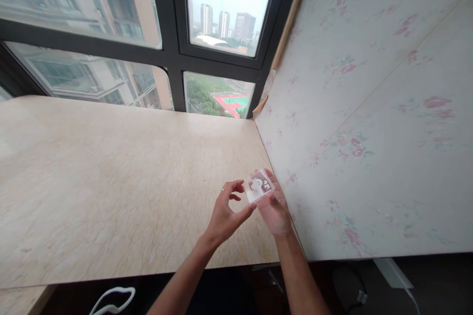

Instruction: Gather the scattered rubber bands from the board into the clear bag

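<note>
A small clear, flat case [259, 186] with a white figure and a dark printed area rests on the palm side of my right hand [274, 211], whose thumb lies at its lower edge. My left hand [228, 211], with a ring on one finger, is at the case's left side. Its thumb tip meets the lower left corner and its fingers curl near the left edge. Both hands are above the stone sill near the wall. Whether the left fingertips touch the case is hard to tell.
The beige marble sill [111, 182] runs left below a dark-framed window [173, 59]. A flowered wall [369, 133] rises close on the right. Below the sill's front edge are a white loop [114, 300] and a white box-like object [393, 273] with a cable.
</note>
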`<control>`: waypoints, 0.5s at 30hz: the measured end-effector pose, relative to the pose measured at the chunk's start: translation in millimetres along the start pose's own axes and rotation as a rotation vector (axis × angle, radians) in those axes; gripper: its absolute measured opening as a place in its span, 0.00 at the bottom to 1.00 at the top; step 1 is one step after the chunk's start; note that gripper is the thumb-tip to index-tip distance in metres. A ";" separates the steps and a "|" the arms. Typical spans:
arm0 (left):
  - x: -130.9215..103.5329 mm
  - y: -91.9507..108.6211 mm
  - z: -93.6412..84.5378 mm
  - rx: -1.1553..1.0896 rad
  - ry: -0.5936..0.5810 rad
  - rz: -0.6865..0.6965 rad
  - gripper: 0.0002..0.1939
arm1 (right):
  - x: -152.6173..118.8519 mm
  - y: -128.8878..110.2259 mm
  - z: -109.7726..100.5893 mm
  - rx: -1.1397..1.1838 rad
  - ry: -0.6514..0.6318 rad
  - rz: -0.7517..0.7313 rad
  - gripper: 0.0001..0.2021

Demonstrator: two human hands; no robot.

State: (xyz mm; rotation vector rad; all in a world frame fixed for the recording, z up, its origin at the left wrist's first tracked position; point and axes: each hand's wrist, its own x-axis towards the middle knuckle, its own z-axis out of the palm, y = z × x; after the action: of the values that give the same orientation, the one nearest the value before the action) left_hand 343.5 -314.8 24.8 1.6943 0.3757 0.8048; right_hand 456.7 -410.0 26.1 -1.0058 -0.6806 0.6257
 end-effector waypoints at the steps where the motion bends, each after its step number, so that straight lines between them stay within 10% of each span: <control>1: -0.3 -0.3 0.4 -0.019 -0.025 -0.015 0.26 | -1.8 -1.5 -3.8 -0.011 -0.004 0.003 0.32; 15: 24.7 -20.6 -0.2 0.203 -0.278 0.024 0.30 | -18.7 -4.0 -54.9 -0.350 -0.013 0.008 0.31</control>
State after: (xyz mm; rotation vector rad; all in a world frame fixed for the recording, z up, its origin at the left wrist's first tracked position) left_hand 364.3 -293.2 13.0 1.9739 0.2510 0.5515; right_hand 487.0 -455.0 5.3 -1.3292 -0.8153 0.5294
